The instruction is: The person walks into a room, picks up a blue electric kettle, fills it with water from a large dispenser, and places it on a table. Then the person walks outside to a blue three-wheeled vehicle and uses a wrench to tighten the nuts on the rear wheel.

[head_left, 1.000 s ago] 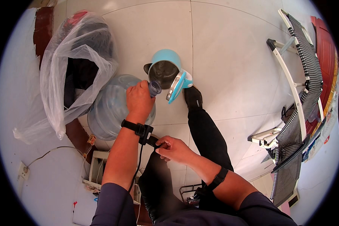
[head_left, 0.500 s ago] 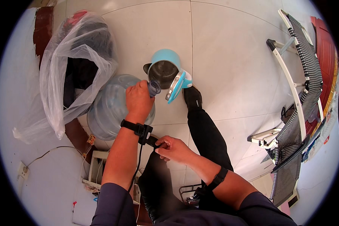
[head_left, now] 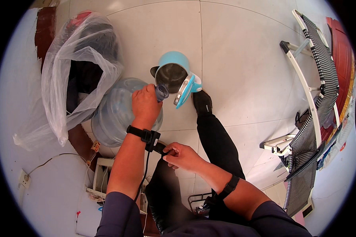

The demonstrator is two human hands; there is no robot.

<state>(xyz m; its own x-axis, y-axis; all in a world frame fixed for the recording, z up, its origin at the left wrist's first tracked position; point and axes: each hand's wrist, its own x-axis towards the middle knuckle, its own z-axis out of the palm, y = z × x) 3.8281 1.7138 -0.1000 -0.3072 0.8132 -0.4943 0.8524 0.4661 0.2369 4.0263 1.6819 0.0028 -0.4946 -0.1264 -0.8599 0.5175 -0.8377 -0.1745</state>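
My left hand (head_left: 147, 102) grips the neck of a large clear water jug (head_left: 116, 114). The jug is tilted, and its mouth (head_left: 162, 92) hangs at the rim of a light-blue electric kettle (head_left: 174, 59). Flipped open, the kettle's blue and white lid (head_left: 186, 90) leans toward my right foot, and the steel inside shows. Whether water is running cannot be made out. Over my left knee, my right hand (head_left: 182, 157) is loosely closed, thumb and fingertips close together, with nothing visible in it.
Left of the jug stands a clear plastic bag (head_left: 83, 67) of dark items. A wall socket (head_left: 24, 179) with a cable and a small open box (head_left: 101, 177) are at lower left. A striped folding chair (head_left: 324, 67) stands right. My shoe (head_left: 202, 103) is beside the kettle.
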